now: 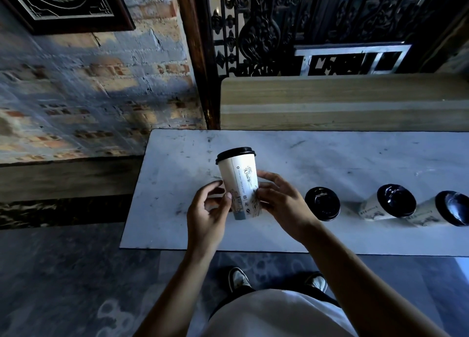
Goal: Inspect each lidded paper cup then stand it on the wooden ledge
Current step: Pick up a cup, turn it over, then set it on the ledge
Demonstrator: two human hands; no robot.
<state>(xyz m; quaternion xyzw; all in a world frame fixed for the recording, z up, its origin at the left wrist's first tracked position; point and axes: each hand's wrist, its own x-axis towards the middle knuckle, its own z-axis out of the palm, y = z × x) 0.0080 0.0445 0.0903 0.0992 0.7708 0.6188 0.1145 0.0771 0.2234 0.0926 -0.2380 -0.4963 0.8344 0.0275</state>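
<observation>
- Above the left part of the worktop [177, 209], both hands hold one lidded paper cup [239, 181] clear of the surface.
- That cup is white with printed line drawings and small text, capped by a black lid [235, 154], and it leans slightly with the lid pointing away from the person.
- The left hand [208, 209] curls round the cup's lower left side, thumb lying against the paper near the base.
- The right hand [279, 199] grips the lower right side, its fingers bent round the wall.
- Along the worktop's near edge, right of the hands, three more lidded cups stand in a row: the nearest cup [322, 203], a middle cup [388, 204] and a far-right cup [444, 211] cut by the frame's edge.
- These three all carry black lids and stand apart from one another.
- Behind the worktop's far edge runs the wooden ledge [342, 95], pale and grained, with no cup showing on it.
- Beyond the ledge stands dark ornate metal grillwork [253, 27].
- Past the worktop's left edge is a weathered brick wall [88, 82] bearing a dark framed picture [63, 4].
- Below, the person's shoes [238, 278] rest on a patterned floor [76, 286].
</observation>
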